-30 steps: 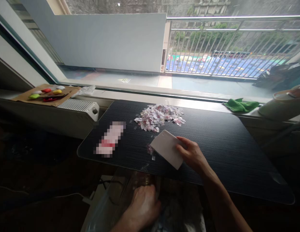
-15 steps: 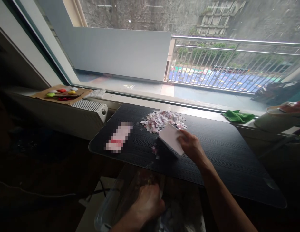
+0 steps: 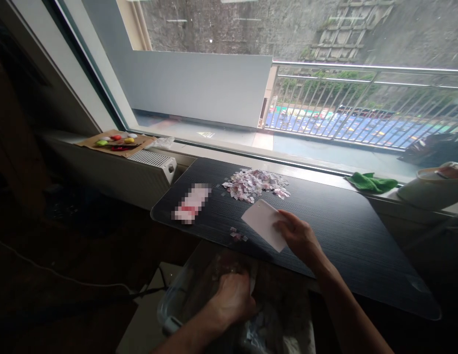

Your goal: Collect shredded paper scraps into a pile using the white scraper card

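My right hand [image 3: 301,237] grips a white card [image 3: 264,225] by its right side, holding it tilted over the black tabletop [image 3: 335,221]. Just beyond the card lies a wide heap of small cut paper scraps [image 3: 247,186]. A few loose scraps [image 3: 238,236] sit left of the card, near the table's front edge. Below that edge, my left hand [image 3: 234,297] is closed over a clear plastic bin [image 3: 166,305]; what its fingers hold is hidden in shadow. More paper pieces [image 3: 256,327] show dimly beneath my left wrist.
A pixelated pink and red item [image 3: 192,204] lies on the table's left part. Along the window are a radiator [image 3: 147,179], a cardboard sheet [image 3: 84,142] with coloured lumps, a green cloth [image 3: 372,183] and a pale container [image 3: 431,187].
My right hand has drawn the card back from the heap toward the front edge. The loose scraps there have shifted. My left hand stays closed over the bin, and the view has turned slightly left.
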A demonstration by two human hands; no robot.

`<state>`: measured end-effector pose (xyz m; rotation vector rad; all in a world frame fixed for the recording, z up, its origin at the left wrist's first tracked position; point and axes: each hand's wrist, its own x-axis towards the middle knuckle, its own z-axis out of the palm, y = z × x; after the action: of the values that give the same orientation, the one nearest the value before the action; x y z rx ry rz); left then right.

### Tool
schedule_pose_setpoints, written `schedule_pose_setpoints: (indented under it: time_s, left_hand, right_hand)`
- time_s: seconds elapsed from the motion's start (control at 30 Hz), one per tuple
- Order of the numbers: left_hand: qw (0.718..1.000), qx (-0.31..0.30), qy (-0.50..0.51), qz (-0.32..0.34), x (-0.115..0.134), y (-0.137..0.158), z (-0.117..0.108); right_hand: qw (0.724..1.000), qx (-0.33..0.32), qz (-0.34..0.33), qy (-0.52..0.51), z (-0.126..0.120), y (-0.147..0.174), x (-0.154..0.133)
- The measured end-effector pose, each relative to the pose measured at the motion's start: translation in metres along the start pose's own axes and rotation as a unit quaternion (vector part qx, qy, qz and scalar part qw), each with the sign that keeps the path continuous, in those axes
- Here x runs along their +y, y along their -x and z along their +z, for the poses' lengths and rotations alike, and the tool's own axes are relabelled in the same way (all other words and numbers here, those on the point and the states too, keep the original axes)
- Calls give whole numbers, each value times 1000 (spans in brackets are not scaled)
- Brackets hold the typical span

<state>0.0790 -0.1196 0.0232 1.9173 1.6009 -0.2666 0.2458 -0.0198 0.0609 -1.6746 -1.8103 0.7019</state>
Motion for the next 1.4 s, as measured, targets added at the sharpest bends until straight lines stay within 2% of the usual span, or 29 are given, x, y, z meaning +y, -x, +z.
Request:
schedule_pose_setpoints:
  time_s: [0.1, 0.2, 0.43, 0.67, 0.73, 0.8, 0.9, 1.0, 1.13, 1.3, 1.4]
  left_hand:
    - [999, 23, -15, 20, 1, 4, 0]
    - [999, 30, -20, 27, 3, 7, 1]
    - [999, 28, -23, 29, 9, 10, -1]
    - [1000, 18, 0, 24, 12, 13, -8]
    - [999, 21, -1, 25, 12, 13, -8]
    - [999, 23, -5, 22, 11, 12, -6]
    - [999, 24, 3, 23, 9, 11, -3]
    - [999, 24, 8, 23, 7, 11, -3]
    - [1000, 16, 16, 19, 7, 13, -6]
    - [999, 2, 31, 21, 7, 14, -10]
    - [999, -3, 32, 16, 7, 13, -9]
  right_hand:
    - [998, 17, 65, 14, -11, -4, 20]
    - [996, -4, 79, -28, -8, -2, 31]
    - [989, -73, 64, -113, 19, 5, 21]
    - [983, -154, -10, -103, 12, 20, 1]
    - [986, -141, -35, -78, 8, 21, -2]
    - [993, -98, -42, -52, 5, 16, -2]
    - [998, -37, -16, -46, 5, 1, 3]
    - [998, -16, 23, -59, 11, -15, 6]
    - [994, -65, 31, -84, 26, -17, -2]
    - [979, -151, -14, -133, 35, 2, -17]
    - [981, -141, -27, -130, 31, 5, -15]
